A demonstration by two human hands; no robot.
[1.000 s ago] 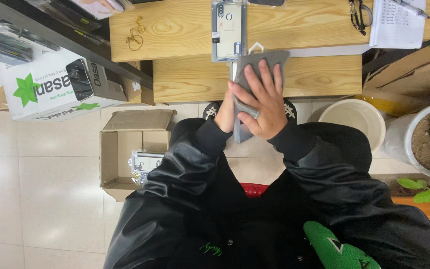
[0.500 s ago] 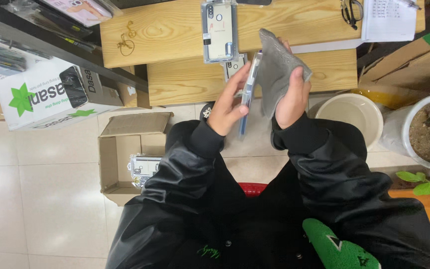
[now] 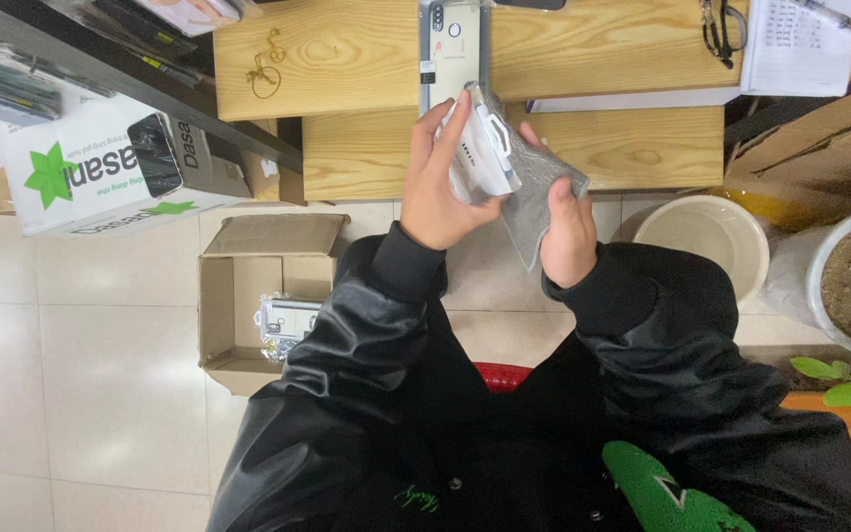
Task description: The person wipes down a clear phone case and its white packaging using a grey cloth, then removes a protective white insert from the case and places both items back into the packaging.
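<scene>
We hold a slim white, glossy phone-shaped slab [image 3: 482, 156] upright in our left hand [image 3: 440, 177], fingers curled shut around its long edges, just in front of the light wooden desk [image 3: 347, 59], while our right hand [image 3: 565, 232] pinches a soft grey cleaning cloth [image 3: 534, 192] against its far side. It looks light, stiff, slick and likely breakable, so we judge the narrow edges the safest hold, with the limp cloth pressed flat to the face. Half a second ago the slab stood edge-on between our hands; now its white face is turned towards us and the cloth hangs behind it.
</scene>
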